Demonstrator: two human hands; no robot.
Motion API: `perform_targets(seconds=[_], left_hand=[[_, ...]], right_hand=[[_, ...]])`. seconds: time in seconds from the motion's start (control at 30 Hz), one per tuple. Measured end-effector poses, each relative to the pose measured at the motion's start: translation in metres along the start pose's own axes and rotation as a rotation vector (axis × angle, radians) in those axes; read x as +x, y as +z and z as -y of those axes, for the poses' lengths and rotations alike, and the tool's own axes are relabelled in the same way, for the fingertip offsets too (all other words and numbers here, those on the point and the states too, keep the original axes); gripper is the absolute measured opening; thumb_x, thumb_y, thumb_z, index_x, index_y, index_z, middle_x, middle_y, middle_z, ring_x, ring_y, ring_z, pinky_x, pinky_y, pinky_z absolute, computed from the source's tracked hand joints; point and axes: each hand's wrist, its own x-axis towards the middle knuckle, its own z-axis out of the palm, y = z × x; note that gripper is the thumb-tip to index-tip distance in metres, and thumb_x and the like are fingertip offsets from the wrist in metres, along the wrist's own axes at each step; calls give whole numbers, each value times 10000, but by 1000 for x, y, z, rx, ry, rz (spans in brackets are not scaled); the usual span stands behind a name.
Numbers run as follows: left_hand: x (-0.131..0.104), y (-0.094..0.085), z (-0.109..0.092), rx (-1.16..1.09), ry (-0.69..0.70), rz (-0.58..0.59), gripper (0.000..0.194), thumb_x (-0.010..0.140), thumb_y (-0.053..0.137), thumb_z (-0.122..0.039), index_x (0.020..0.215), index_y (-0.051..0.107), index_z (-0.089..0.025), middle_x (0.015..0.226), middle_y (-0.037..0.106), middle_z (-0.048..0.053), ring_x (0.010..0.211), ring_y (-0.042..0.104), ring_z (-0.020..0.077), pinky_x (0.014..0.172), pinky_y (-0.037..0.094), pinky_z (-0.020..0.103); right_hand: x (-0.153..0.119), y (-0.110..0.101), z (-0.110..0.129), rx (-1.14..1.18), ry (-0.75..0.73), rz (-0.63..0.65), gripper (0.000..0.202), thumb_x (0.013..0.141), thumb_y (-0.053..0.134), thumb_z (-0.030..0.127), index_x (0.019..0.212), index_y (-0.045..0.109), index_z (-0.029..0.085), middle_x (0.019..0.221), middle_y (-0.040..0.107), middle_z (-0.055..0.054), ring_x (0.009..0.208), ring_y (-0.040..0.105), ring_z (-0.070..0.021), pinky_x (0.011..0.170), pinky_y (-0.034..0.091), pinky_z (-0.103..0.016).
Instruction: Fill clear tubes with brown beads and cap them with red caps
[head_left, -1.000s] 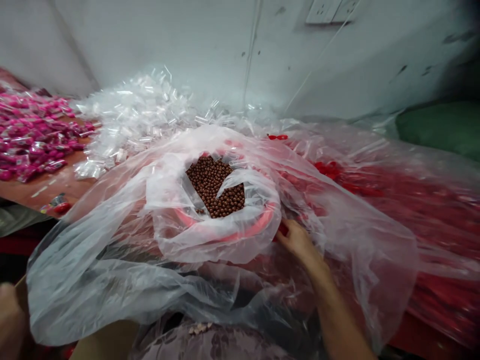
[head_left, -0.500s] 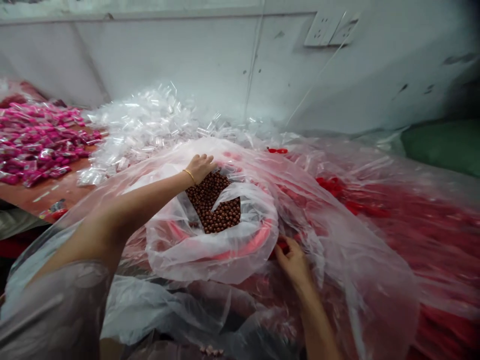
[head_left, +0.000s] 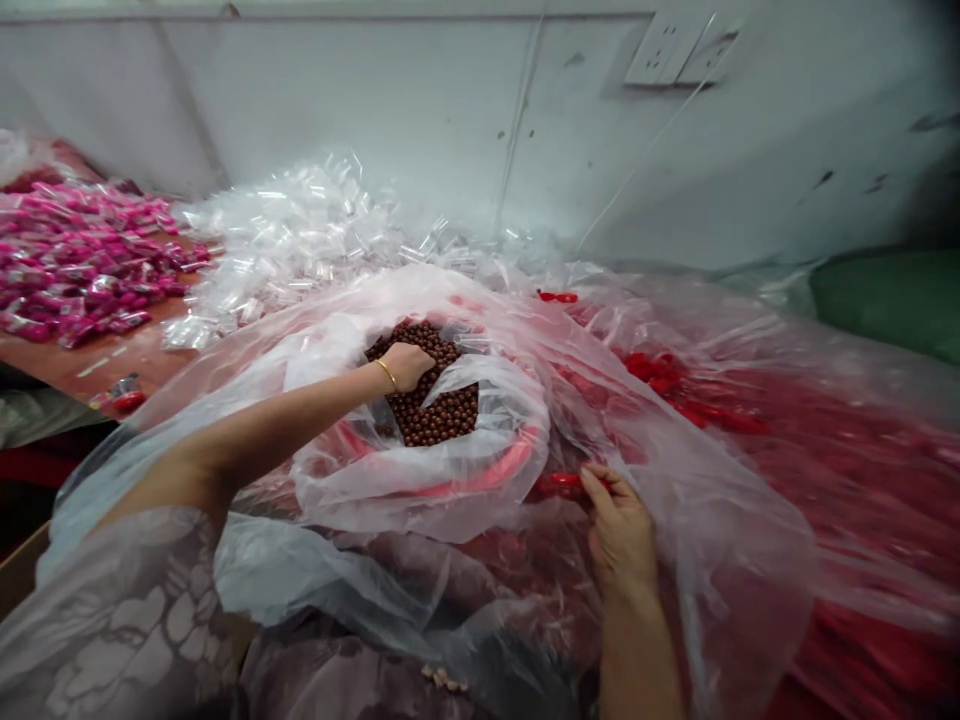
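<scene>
Small round brown beads (head_left: pixel 439 415) fill a pinkish-red basin (head_left: pixel 517 460) lined with translucent plastic film. My left hand (head_left: pixel 409 366), with a gold bracelet at the wrist, is curled into a fist down on the beads. Its fingertips are turned away, so what they grip is hidden. Right of the basin and lower down, my right hand (head_left: pixel 621 520) pinches a small glossy red plastic piece (head_left: pixel 566 482) between thumb and fingers. The piece points left, toward the basin's side.
Clear plastic sheeting (head_left: pixel 720 560) spreads around the basin and over many red pieces (head_left: pixel 847 480) at right. A heap of small clear plastic parts (head_left: pixel 292 240) lies behind. Pink wrapped items (head_left: pixel 90 260) are piled at left. A wall with sockets (head_left: pixel 682 48) closes the back.
My left hand has come from the basin's far rim down onto the beads, and its fingers have curled. My right hand has moved slightly right, bringing the red piece into clearer view.
</scene>
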Motion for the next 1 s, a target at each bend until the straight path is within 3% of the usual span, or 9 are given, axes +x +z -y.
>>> perform_targets(seconds=[0.1,0.23,0.33,0.43,0.57,0.7,0.8,0.9,1.0], left_hand=[[0,5,-1,-227,-103,-95,318,734,561,-115,1006,699,-204,965,717,58,893,646,217,728,442,274],[-10,1,5,-562,-163,-235,272,776,586,-223,1021,695,-175,941,722,39,836,644,184,759,474,265],[-21,-2,8,-754,-133,-297,257,792,597,-294,982,677,-140,859,707,33,774,628,169,729,483,265],[-33,0,5,-1010,-23,-322,252,805,590,-307,984,639,-137,908,690,41,838,626,163,766,494,269],[-47,6,-2,-1462,99,-241,362,786,640,-396,1029,568,-137,947,664,65,844,629,155,786,516,293],[-56,4,-2,-1707,143,-128,472,669,754,-472,942,547,-147,865,642,41,763,616,138,716,526,274],[-58,2,3,-1819,48,-20,447,685,740,-475,910,528,-152,782,633,16,629,601,99,619,507,236],[-58,2,7,-1880,-91,44,335,759,680,-410,895,517,-151,710,633,2,527,589,78,527,456,194],[-59,1,8,-1907,-98,102,260,781,654,-349,892,532,-147,688,644,1,503,599,80,500,444,177]], right_hand=[[-7,-3,18,139,18,75,369,584,756,461,797,586,212,603,644,29,468,590,-143,508,512,-312],[-16,5,46,161,9,187,376,568,796,422,826,619,213,731,709,-21,534,639,-155,529,536,-313],[-21,31,69,174,2,177,400,565,818,439,811,610,202,707,701,-4,535,642,-131,550,547,-278],[-21,74,90,143,-44,222,423,621,775,519,787,563,192,556,630,45,428,580,-97,492,517,-232],[-17,138,110,107,-121,387,436,692,684,586,801,535,190,629,638,50,350,485,-52,395,442,-195],[-15,184,108,34,-204,458,393,744,630,537,911,595,183,679,606,60,371,473,-34,366,367,-167],[-17,200,98,-23,-156,532,376,716,647,481,934,603,177,685,614,57,422,495,-45,417,415,-177],[-16,204,92,39,3,518,383,660,669,457,904,542,190,704,635,54,457,539,-67,443,451,-197],[-12,203,92,115,117,495,404,591,699,406,874,494,205,692,613,76,432,524,-70,416,453,-212]])
